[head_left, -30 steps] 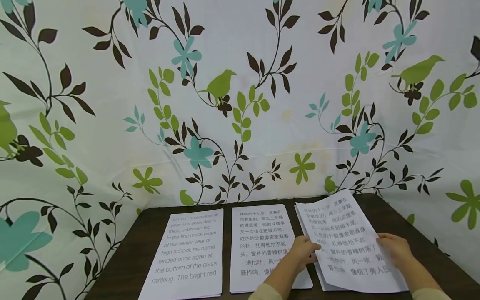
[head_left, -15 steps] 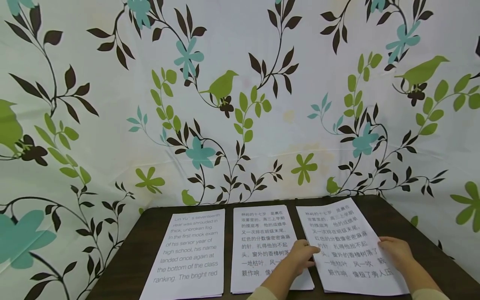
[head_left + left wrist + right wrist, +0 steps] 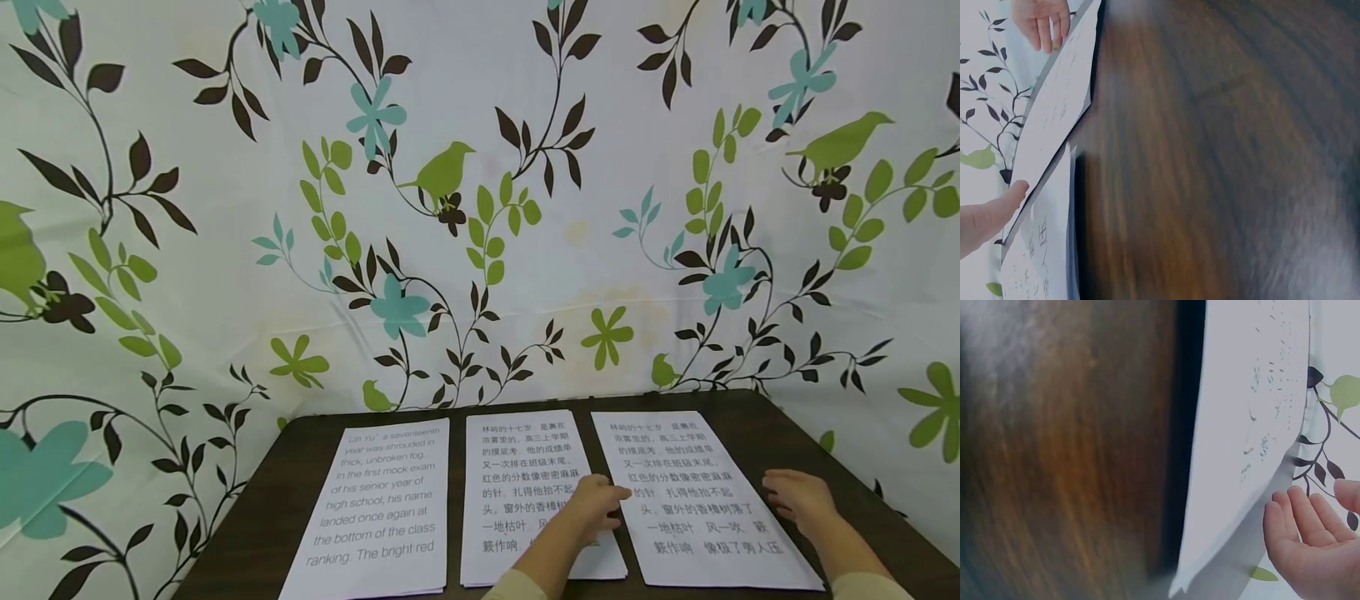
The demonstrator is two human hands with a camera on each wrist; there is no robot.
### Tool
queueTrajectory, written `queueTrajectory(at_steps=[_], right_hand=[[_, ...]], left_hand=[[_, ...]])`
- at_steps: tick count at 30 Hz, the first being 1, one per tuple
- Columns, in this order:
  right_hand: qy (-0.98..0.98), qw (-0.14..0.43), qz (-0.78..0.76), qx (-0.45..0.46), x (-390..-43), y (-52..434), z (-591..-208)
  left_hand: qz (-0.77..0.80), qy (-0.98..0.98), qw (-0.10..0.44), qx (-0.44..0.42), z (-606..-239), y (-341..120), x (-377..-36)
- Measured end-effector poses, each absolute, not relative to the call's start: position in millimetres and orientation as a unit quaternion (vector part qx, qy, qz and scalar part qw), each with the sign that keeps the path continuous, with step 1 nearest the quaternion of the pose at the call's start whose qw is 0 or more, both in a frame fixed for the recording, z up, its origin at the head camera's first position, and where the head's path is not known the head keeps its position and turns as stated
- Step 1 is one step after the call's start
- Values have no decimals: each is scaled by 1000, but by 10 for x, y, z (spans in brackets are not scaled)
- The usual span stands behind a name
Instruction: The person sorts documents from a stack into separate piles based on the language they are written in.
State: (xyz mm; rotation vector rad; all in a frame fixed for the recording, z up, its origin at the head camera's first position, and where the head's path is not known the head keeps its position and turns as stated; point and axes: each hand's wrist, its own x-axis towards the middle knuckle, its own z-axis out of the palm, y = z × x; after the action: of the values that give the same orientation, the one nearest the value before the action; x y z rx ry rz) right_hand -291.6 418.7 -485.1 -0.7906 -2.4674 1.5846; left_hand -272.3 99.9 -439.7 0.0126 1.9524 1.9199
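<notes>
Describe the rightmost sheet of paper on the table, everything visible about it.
The rightmost sheet is white paper printed with rows of large black Chinese characters. It lies flat on the dark brown wooden table, lengthwise away from the person, beside a similar middle sheet. The left hand rests at its left edge; the right hand is by its right edge, fingers relaxed, contact unclear. The wrist views show the edges slightly raised.

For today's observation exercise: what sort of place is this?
Probably a makeshift indoor desk setup: a dark wooden table holding three printed sheets, with a floral cloth hung behind it.
</notes>
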Motion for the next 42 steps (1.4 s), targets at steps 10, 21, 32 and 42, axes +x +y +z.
queueTrajectory(at_steps=[10, 21, 32, 42], right_hand=[[-825, 68, 514, -223, -2904, 4243, -4664], [-840, 55, 511, -175, -2921, 4176, -4471], [-844, 63, 505, -169, -3246, 4300, -4817], [-845, 54, 510, -154, -3474, 4053, -4957]], left_hand=[[682, 712, 167, -3, -4360, 795, -2793], [655, 738, 162, -6, -4321, 556, -2851], [629, 765, 138, -4, -4274, 266, -2915], [620, 776, 114, -18, -4256, 70, -2899]])
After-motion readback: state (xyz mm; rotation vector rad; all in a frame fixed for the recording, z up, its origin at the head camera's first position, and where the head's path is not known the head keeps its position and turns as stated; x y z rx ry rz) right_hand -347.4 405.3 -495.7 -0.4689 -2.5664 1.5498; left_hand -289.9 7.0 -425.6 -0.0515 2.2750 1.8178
